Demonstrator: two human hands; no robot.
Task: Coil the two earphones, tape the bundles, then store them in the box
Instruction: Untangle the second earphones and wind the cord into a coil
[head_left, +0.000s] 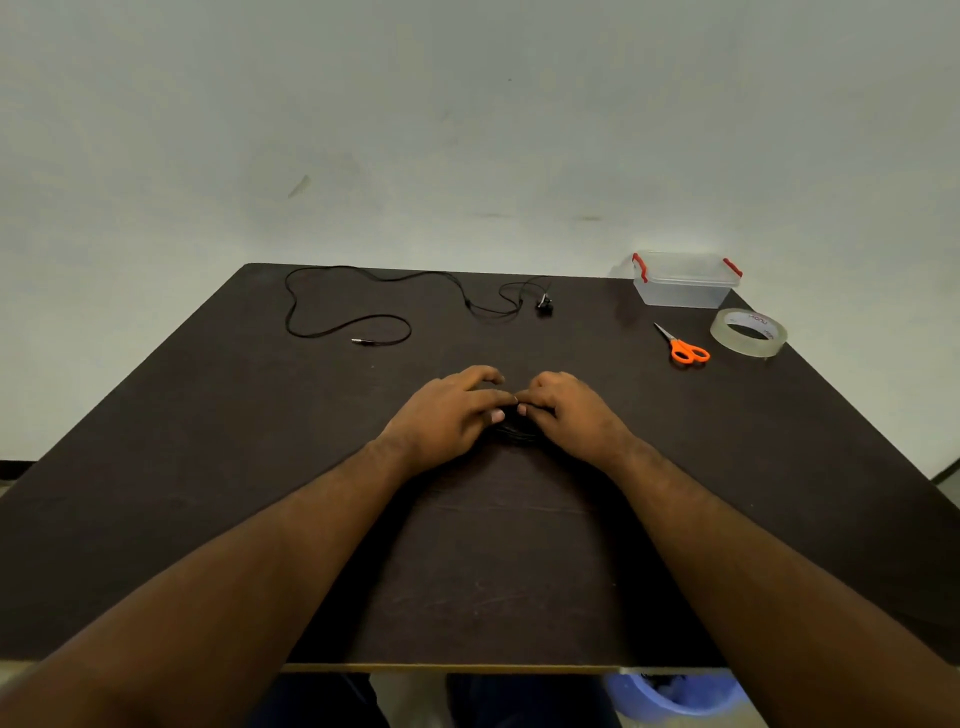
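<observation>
Head view shows both hands meeting at the middle of the dark bench (208, 467) over a small black bundle (514, 434) of earphone cord. The left hand (447, 415) lies on the bundle with fingers curled round its upper edge, and the right hand (566, 410) pinches at the same spot, fingertips nearly touching the left's. Whether tape is already on the bundle cannot be told; something small and pale sits between the fingertips.

The second earphone (363, 306) lies loose at the far left of the bench, a thin black cord in wandering loops, its plug end nearest the person and its earbuds (544, 304) toward the centre.

Such cord is likely light, limp and springy, so a coil will probably loosen unless pinched across all its turns at one point. The earbuds and plug are the stiff parts and are best tucked in rather than pulled on.

At the far right stand a clear box (680, 291) with red clips, orange-handled scissors (685, 345) and a roll of clear tape (748, 343), well apart from the hands.
</observation>
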